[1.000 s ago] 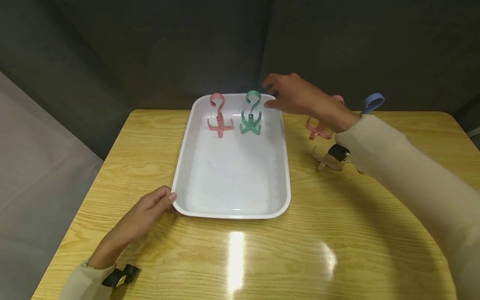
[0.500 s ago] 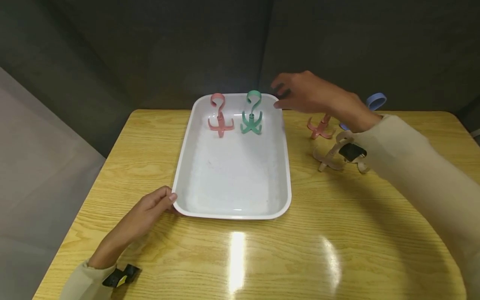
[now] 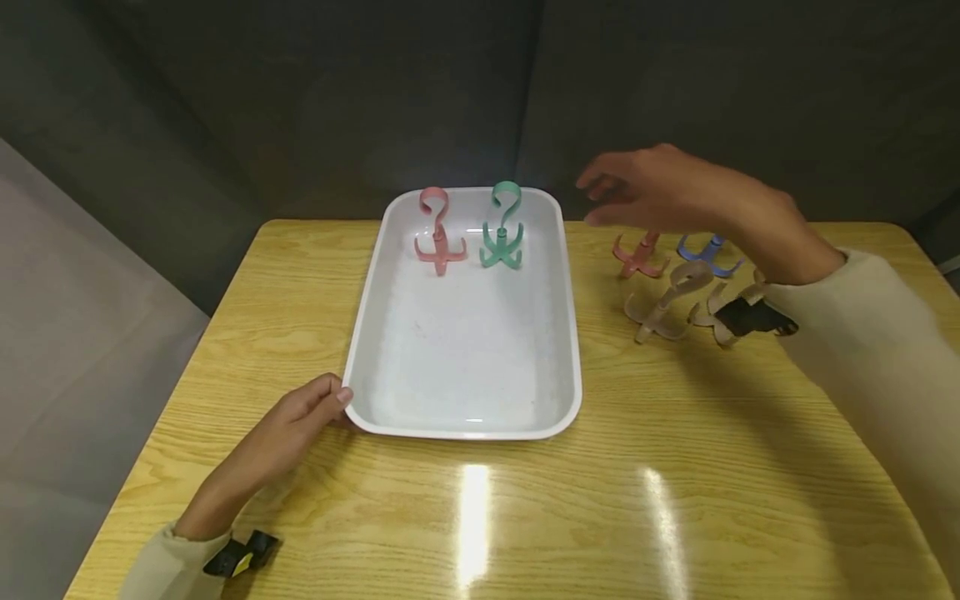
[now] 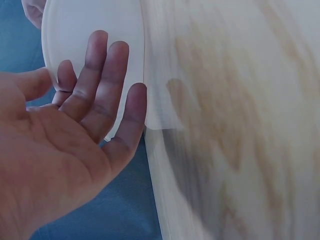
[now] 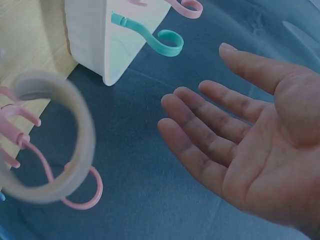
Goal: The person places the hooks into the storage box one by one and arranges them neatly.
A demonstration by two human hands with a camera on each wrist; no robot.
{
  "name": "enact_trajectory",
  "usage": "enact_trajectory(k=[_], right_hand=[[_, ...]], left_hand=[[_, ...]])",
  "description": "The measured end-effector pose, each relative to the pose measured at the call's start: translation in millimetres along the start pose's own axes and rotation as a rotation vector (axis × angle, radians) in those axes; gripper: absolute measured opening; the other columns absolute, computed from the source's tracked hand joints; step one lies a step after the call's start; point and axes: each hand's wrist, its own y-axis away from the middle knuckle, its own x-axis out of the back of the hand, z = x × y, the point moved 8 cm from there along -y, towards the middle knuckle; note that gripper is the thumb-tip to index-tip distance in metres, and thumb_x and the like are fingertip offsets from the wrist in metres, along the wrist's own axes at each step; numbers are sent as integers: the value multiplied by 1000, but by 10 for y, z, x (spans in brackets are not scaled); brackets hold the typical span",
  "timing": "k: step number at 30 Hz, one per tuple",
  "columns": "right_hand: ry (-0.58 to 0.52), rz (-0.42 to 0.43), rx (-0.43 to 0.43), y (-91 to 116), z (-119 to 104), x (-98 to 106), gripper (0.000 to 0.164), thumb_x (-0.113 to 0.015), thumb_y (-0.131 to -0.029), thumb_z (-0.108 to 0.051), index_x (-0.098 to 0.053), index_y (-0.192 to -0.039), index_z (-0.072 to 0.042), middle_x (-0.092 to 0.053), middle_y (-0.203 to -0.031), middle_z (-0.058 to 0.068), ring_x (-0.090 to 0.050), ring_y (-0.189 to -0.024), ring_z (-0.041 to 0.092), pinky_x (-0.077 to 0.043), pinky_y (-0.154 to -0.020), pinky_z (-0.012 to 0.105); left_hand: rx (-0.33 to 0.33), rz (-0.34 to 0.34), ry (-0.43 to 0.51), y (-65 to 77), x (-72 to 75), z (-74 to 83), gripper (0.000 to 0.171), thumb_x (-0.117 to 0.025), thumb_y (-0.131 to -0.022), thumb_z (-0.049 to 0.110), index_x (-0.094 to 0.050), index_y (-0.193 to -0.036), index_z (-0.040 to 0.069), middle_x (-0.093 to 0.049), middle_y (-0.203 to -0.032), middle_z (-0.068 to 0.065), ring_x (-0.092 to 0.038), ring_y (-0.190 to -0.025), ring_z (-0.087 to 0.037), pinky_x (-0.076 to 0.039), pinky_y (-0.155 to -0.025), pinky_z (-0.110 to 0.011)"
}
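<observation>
A white tray [image 3: 465,350] lies on the wooden table, its far end holding a pink hook hanger [image 3: 440,250] and a green one [image 3: 502,248], both standing with their loops up. My left hand [image 3: 296,421] holds the tray's near left corner, thumb on the rim and fingers below it. To the right of the tray, my right hand [image 3: 675,192] hovers in the air with relaxed, spread fingers and an empty palm [image 5: 265,165]. Below it stand a second pink hanger [image 3: 640,257], a blue one [image 3: 708,257] and two beige ones, the nearer-left beige hanger [image 3: 660,315] showing its loop.
The other beige hanger [image 3: 722,321] is partly hidden by the right wrist's black camera [image 3: 753,317]. A dark cloth [image 3: 360,100] hangs behind the table's [image 3: 247,350] far edge. Grey cloth [image 3: 90,358] covers the left side.
My right hand has moved right, away from the tray's far right corner and over the loose hangers. The left hand and the hangers in the tray stay where they were.
</observation>
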Motion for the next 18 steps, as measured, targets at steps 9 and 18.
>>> enact_trajectory(k=[9, 18], right_hand=[[34, 65, 33, 250, 104, -12, 46, -66, -105, -27, -55, -144, -5, -66, -134, 18, -66, -112, 35, -49, -94, 54], [-11, 87, 15, 440, 209, -41, 47, -62, -107, -30, -54, -146, -6, -66, -133, 20, -66, -117, 38, -51, -95, 57]], left_hand=[[-10, -4, -3, -9, -1, 8, 31, -44, -114, 25, -56, -99, 1, -68, -103, -8, -67, -101, -25, -54, -89, -35], [-9, -5, 4, -2, -3, 11, 29, -44, -114, 24, -55, -98, 2, -67, -102, -9, -68, -100, -30, -54, -88, -36]])
